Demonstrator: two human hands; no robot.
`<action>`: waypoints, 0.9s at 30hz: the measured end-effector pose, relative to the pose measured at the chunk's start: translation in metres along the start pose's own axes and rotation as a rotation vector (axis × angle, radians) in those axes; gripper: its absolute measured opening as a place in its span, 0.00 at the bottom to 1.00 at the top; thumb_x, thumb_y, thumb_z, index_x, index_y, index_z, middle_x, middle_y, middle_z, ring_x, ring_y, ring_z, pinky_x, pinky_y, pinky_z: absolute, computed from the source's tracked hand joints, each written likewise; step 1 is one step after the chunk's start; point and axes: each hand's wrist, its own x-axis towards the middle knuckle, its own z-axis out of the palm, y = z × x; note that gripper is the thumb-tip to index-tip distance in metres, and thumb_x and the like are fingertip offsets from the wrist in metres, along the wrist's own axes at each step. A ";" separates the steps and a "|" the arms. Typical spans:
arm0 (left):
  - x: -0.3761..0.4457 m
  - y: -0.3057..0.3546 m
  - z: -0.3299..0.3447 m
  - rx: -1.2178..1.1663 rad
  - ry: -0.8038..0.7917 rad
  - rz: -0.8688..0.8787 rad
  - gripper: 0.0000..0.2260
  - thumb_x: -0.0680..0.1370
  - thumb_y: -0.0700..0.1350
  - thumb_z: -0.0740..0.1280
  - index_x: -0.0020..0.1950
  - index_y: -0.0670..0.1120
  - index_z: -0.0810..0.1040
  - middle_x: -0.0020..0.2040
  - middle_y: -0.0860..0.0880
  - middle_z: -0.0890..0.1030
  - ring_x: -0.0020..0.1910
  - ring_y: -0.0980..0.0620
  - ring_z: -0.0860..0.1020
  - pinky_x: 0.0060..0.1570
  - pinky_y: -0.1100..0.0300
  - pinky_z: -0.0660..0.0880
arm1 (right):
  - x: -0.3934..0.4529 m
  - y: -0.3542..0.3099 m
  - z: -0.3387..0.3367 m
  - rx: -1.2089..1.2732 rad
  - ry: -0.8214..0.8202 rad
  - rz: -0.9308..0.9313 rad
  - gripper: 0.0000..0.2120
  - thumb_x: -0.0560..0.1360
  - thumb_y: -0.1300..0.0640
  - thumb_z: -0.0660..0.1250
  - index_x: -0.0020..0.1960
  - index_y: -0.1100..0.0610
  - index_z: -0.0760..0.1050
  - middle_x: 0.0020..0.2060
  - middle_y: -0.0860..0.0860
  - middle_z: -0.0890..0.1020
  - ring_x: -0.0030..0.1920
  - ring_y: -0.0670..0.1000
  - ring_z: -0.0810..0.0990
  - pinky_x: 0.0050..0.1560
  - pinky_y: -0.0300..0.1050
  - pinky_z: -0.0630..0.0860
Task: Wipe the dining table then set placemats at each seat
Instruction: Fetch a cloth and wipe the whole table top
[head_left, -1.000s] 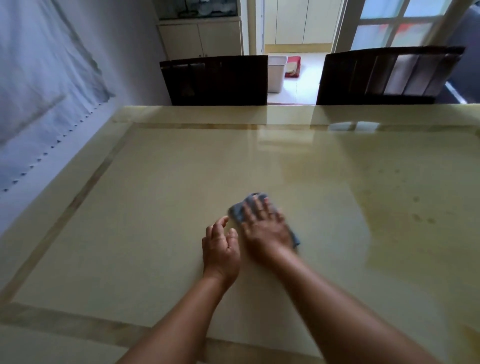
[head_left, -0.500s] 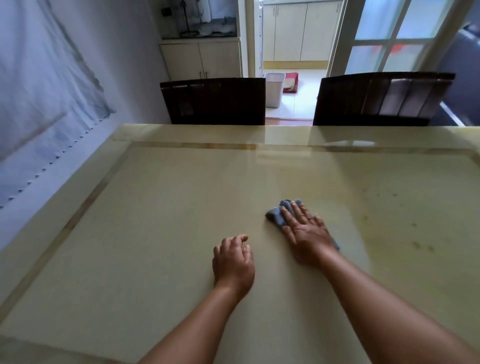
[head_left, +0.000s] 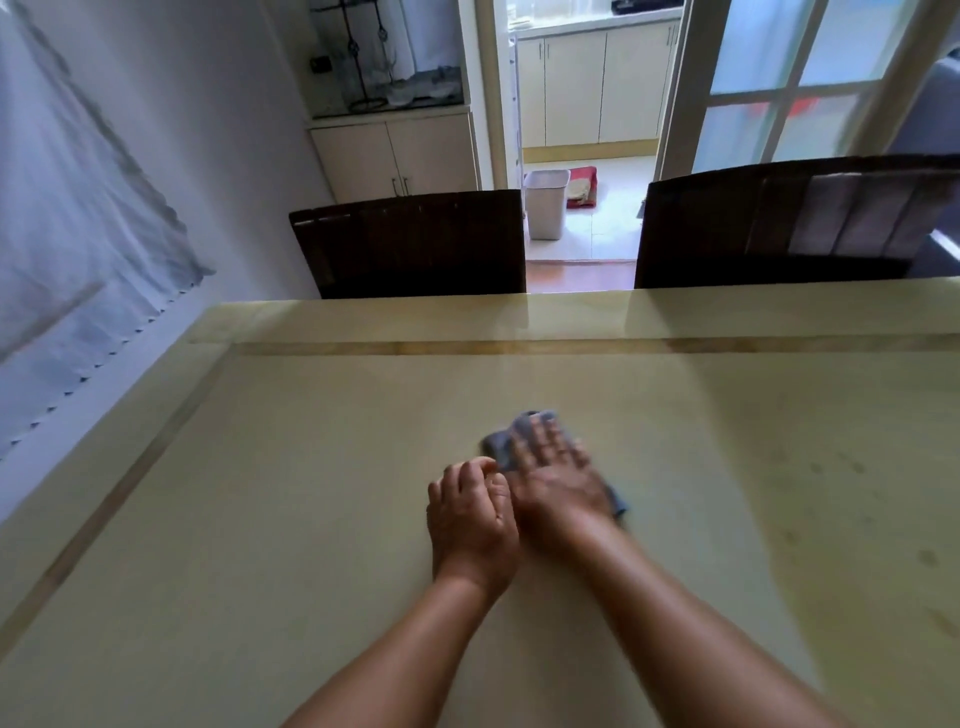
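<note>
A glossy cream dining table (head_left: 291, 509) with a tan inlaid border fills the lower view. My right hand (head_left: 558, 483) lies flat, fingers spread, pressing a small blue-grey cloth (head_left: 501, 441) onto the tabletop near its middle; most of the cloth is hidden under the palm. My left hand (head_left: 470, 519) rests on the table right beside it, fingers curled loosely, holding nothing and touching the right hand's side. Faint brownish spots (head_left: 831, 467) mark the right part of the tabletop. No placemats are in view.
Two dark wooden chairs (head_left: 415, 244) (head_left: 779, 223) stand at the far edge. A white curtain (head_left: 67, 249) hangs along the left side. Beyond are a cream cabinet (head_left: 395, 156), a doorway with a grey bin (head_left: 545, 202) and a red mat (head_left: 584, 187).
My right hand has slid the cloth leftward, back against my left hand, after having swept to the right. The view has tilted up, showing more of the room.
</note>
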 end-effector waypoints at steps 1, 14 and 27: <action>0.007 0.005 0.003 -0.028 0.002 -0.017 0.21 0.74 0.52 0.51 0.57 0.43 0.75 0.58 0.42 0.75 0.58 0.42 0.70 0.59 0.56 0.62 | 0.003 -0.012 0.006 -0.045 -0.027 -0.097 0.27 0.81 0.47 0.42 0.75 0.52 0.34 0.74 0.49 0.33 0.74 0.50 0.31 0.72 0.48 0.33; 0.072 0.031 0.051 0.002 -0.109 0.119 0.20 0.79 0.45 0.53 0.71 0.49 0.62 0.72 0.48 0.66 0.71 0.50 0.62 0.71 0.56 0.54 | 0.072 0.124 -0.056 0.024 0.141 0.235 0.25 0.81 0.45 0.44 0.76 0.45 0.46 0.77 0.47 0.42 0.76 0.49 0.40 0.73 0.54 0.40; 0.145 0.065 0.102 0.016 -0.151 0.181 0.24 0.80 0.45 0.48 0.76 0.53 0.48 0.78 0.52 0.52 0.76 0.54 0.52 0.73 0.58 0.47 | 0.166 0.089 -0.062 0.001 0.041 -0.037 0.27 0.81 0.43 0.47 0.77 0.46 0.44 0.77 0.44 0.41 0.76 0.48 0.38 0.73 0.48 0.39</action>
